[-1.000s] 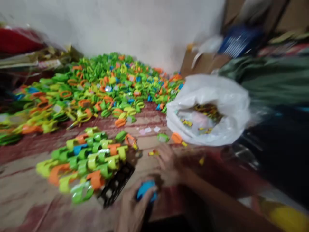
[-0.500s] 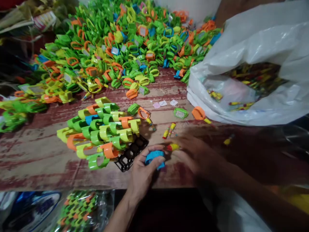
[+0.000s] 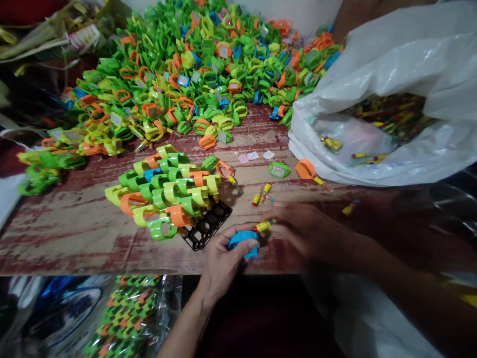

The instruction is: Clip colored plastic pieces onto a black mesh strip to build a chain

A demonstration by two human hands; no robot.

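Note:
My left hand (image 3: 222, 258) is closed round a blue plastic ring piece (image 3: 244, 242) near the board's front edge. My right hand (image 3: 301, 229) pinches a small yellow and red stick (image 3: 265, 225) right beside the blue piece, the two touching. Just left of my hands a black grid tray (image 3: 206, 227) carries rows of green, yellow, orange and blue ring pieces (image 3: 164, 191). Two more small sticks (image 3: 261, 194) lie loose on the board above my hands.
A big heap of coloured ring pieces (image 3: 194, 74) covers the far half of the worn board (image 3: 74, 228). A white plastic bag (image 3: 383, 94) of small sticks lies open at the right. Clear bags with packed pieces (image 3: 122, 313) sit below the front edge.
The view has swung down from the wall and steadied. My right hand has drawn in with the yellow stick against the blue piece in my left hand.

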